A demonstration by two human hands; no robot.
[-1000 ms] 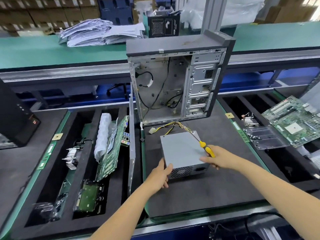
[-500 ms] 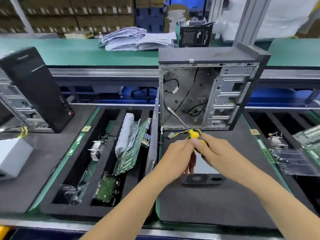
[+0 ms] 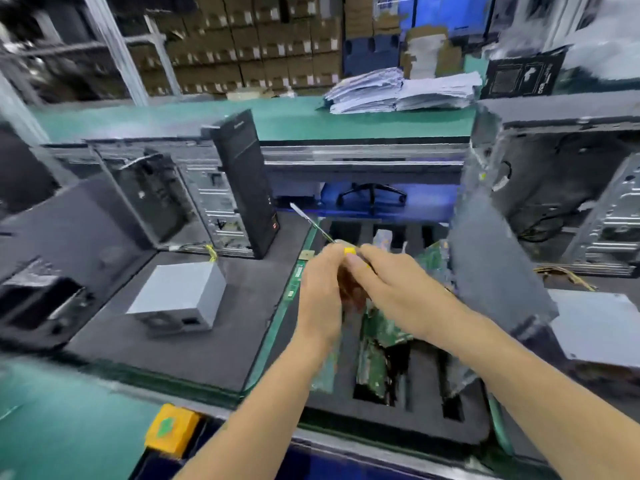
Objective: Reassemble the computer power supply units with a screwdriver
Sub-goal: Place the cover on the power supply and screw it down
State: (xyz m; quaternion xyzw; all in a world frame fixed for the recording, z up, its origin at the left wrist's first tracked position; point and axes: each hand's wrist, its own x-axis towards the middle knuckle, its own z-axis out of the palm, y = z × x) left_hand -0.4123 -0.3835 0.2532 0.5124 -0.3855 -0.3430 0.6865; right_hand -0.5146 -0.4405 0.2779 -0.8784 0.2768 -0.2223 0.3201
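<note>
Both hands meet at the middle of the view around a screwdriver (image 3: 313, 225) with a yellow handle, its metal shaft pointing up and to the left. My left hand (image 3: 320, 289) curls round the handle from the left and my right hand (image 3: 391, 285) grips it from the right. A grey power supply unit (image 3: 180, 292) lies on the black foam mat (image 3: 194, 344) at the left, in front of an open computer case (image 3: 194, 202). The corner of a second power supply unit (image 3: 595, 323) shows at the right, before another open case (image 3: 561, 188).
Under my hands a black foam tray (image 3: 426, 424) holds green circuit boards in its slots. A dark side panel (image 3: 495, 265) leans between tray and right case. A yellow button box (image 3: 171, 427) sits at the bench's front edge. Paper stacks (image 3: 398, 91) lie on the far green shelf.
The view has swung left, from the right station to the left one. My left hand left the right power supply and joined my right hand on the screwdriver, which now points up-left.
</note>
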